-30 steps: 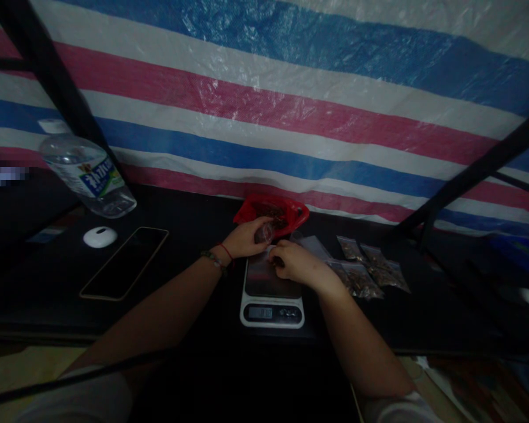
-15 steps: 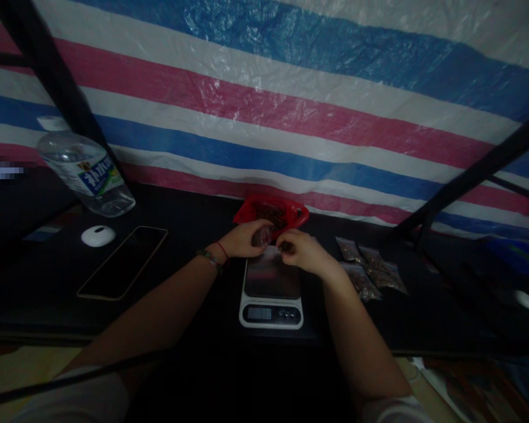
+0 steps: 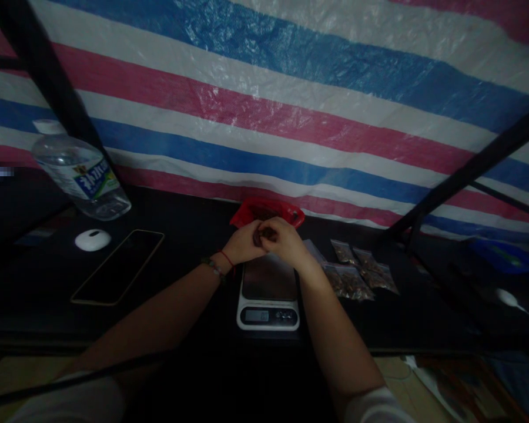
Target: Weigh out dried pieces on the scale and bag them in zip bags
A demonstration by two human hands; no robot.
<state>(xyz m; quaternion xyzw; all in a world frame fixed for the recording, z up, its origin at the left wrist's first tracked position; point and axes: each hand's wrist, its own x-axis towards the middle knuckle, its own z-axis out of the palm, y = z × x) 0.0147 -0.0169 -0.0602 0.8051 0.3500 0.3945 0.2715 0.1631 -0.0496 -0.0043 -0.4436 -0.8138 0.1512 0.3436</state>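
Both my hands meet just beyond the far edge of a small digital kitchen scale (image 3: 268, 294) on a dark table (image 3: 180, 235). My left hand (image 3: 243, 244) is curled round a small clear pouch (image 3: 260, 237) with dark contents. My right hand (image 3: 283, 239) is closed against the same pouch, fingers pinched at its top. Right behind the hands lies an open red bag (image 3: 268, 210) holding dark red-brown bits. The scale's steel platform is bare.
Several small filled clear pouches (image 3: 357, 270) lie to the right of the scale. To the left lie a phone (image 3: 117, 267), a white mouse (image 3: 92, 239) and a tilted water bottle (image 3: 81, 173). A striped tarp (image 3: 291, 106) hangs behind. Black frame bars cross both sides.
My right hand has moved from over the scale's far edge up and forward to join my left hand at the pouch. The view has shifted a little.
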